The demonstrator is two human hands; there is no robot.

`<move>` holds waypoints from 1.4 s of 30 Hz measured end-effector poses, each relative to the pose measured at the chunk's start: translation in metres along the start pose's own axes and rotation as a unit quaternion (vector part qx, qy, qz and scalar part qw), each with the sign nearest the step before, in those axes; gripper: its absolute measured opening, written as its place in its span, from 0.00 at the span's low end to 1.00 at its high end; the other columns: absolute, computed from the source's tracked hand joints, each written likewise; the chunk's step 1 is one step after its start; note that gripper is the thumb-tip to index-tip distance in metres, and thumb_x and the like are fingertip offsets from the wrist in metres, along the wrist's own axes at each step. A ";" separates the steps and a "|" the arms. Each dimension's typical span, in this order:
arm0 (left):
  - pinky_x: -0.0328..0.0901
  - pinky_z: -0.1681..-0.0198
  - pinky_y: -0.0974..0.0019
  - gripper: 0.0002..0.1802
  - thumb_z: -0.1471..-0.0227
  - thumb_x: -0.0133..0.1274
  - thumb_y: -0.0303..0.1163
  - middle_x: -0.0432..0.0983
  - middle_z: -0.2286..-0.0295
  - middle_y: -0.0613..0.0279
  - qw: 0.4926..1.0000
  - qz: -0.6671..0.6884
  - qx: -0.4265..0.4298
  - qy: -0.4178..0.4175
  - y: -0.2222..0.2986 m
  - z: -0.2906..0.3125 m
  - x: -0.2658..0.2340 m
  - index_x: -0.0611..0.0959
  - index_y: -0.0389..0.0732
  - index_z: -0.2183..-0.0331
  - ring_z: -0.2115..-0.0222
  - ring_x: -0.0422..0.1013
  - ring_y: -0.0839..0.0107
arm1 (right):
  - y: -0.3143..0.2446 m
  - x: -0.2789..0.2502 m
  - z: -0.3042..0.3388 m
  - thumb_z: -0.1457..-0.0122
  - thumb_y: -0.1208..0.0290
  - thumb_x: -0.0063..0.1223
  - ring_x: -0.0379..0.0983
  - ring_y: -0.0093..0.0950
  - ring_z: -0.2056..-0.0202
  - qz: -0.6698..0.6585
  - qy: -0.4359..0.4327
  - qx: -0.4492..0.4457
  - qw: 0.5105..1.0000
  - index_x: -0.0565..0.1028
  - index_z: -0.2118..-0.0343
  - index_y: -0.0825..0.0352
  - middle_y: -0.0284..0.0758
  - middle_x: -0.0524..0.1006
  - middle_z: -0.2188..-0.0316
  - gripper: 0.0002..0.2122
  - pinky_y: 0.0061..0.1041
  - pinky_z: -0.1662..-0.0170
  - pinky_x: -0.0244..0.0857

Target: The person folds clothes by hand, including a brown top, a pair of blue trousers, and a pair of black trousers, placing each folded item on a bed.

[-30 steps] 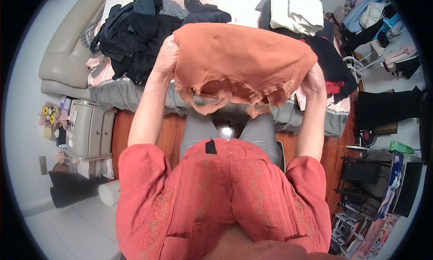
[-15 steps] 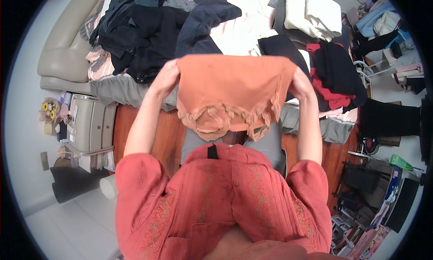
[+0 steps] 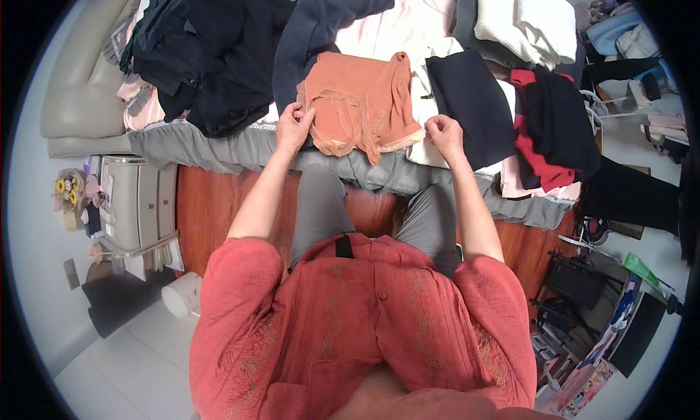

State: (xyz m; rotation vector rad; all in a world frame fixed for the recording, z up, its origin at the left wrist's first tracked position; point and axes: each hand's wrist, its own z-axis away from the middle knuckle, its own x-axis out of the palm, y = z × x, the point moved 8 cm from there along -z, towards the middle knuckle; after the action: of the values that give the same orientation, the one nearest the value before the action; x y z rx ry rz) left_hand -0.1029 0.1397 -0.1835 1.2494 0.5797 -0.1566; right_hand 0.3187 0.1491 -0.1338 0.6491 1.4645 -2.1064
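Observation:
An orange lace-trimmed garment [image 3: 354, 77] lies on the near edge of the bed, with its ruffled trim toward me and its lower end slightly over the edge. At its left side, my left hand [image 3: 294, 128] has its fingers closed on the fabric's edge. My right hand [image 3: 446, 137] is beside the garment's lower right corner, thumb and fingers pinched together; whether cloth is between them does not show clearly. Just right of the garment is a folded black garment [image 3: 470, 106], partly over a white cloth [image 3: 421, 154].
A heap of dark clothes [image 3: 211, 55] covers the bed's left part. To the right are folded white knitwear [image 3: 529, 15] and a black-and-red stack [image 3: 558, 128]. A beige cabinet [image 3: 149, 201] stands at left; a clothes rack [image 3: 620, 103] stands at far right.
The orange garment, held up and stretched between both hands before, has come down onto the bed. My hands have lowered with it and its fabric now looks slack and gathered.

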 end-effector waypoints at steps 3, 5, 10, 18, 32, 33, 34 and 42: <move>0.68 0.65 0.63 0.24 0.56 0.63 0.45 0.76 0.75 0.63 0.998 -0.064 -0.006 0.022 0.028 0.018 -0.005 0.79 0.38 0.61 0.73 0.74 0.67 | -0.050 -0.011 0.012 0.46 0.65 0.54 0.78 0.39 0.71 0.016 0.057 -0.042 0.997 0.79 0.70 0.68 0.44 0.79 0.75 0.10 0.34 0.65 0.69; 0.68 0.65 0.62 0.22 0.56 0.63 0.43 0.75 0.75 0.63 0.995 -0.096 -0.019 0.036 0.038 0.032 -0.006 0.79 0.39 0.63 0.74 0.73 0.65 | -0.096 -0.011 0.026 0.46 0.68 0.53 0.76 0.43 0.73 0.047 0.092 -0.108 0.989 0.77 0.72 0.68 0.46 0.76 0.77 0.08 0.37 0.68 0.68; 0.68 0.67 0.60 0.13 0.57 0.62 0.38 0.73 0.74 0.58 0.942 -0.225 0.249 0.009 0.100 0.075 0.030 0.80 0.43 0.70 0.71 0.72 0.59 | -0.138 0.067 0.032 0.46 0.72 0.50 0.74 0.43 0.60 0.173 -0.085 -0.306 0.932 0.76 0.57 0.61 0.44 0.75 0.58 0.13 0.38 0.58 0.69; 0.68 0.72 0.60 0.09 0.51 0.56 0.36 0.75 0.71 0.54 0.944 -0.169 0.271 -0.085 0.131 0.090 0.081 0.82 0.42 0.68 0.76 0.73 0.59 | -0.145 0.091 -0.009 0.48 0.74 0.49 0.73 0.40 0.59 0.434 -0.096 -0.284 0.849 0.75 0.60 0.60 0.42 0.72 0.62 0.12 0.35 0.57 0.70; 0.64 0.78 0.76 0.40 0.43 0.34 0.67 0.78 0.60 0.61 0.848 0.257 -0.310 -0.344 0.100 0.055 0.133 0.74 0.38 0.52 0.81 0.67 0.80 | -0.128 0.012 -0.019 0.43 0.82 0.46 0.70 0.20 0.58 -0.296 -0.140 -0.207 0.922 0.75 0.67 0.68 0.33 0.75 0.56 0.05 0.21 0.52 0.63; 0.61 0.79 0.77 0.42 0.45 0.33 0.69 0.77 0.64 0.62 0.836 0.256 -0.307 -0.377 0.101 0.059 0.141 0.75 0.40 0.52 0.80 0.67 0.80 | -0.127 0.010 -0.018 0.43 0.81 0.47 0.70 0.20 0.58 -0.346 -0.146 -0.173 0.911 0.76 0.67 0.67 0.34 0.75 0.56 0.05 0.20 0.53 0.63; 0.58 0.80 0.78 0.43 0.46 0.32 0.71 0.76 0.67 0.64 0.822 0.254 -0.304 -0.409 0.102 0.063 0.148 0.75 0.41 0.52 0.79 0.66 0.80 | -0.125 0.011 -0.018 0.43 0.78 0.51 0.70 0.19 0.61 -0.441 -0.139 -0.122 0.878 0.77 0.67 0.66 0.33 0.76 0.59 0.03 0.17 0.57 0.62; 0.60 0.78 0.77 0.27 0.48 0.52 0.57 0.74 0.75 0.73 0.816 0.366 -0.231 -0.383 0.128 0.054 0.165 0.79 0.44 0.58 0.79 0.64 0.83 | -0.106 0.014 -0.018 0.43 0.74 0.57 0.69 0.16 0.69 -0.476 -0.072 -0.023 0.876 0.76 0.61 0.65 0.28 0.77 0.67 0.07 0.17 0.64 0.62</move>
State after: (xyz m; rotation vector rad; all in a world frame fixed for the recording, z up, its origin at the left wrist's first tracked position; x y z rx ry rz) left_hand 0.1083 0.1637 -0.1458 0.7521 -0.5618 0.1324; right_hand 0.2432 0.1968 -0.0731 -0.3656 1.9712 -2.6935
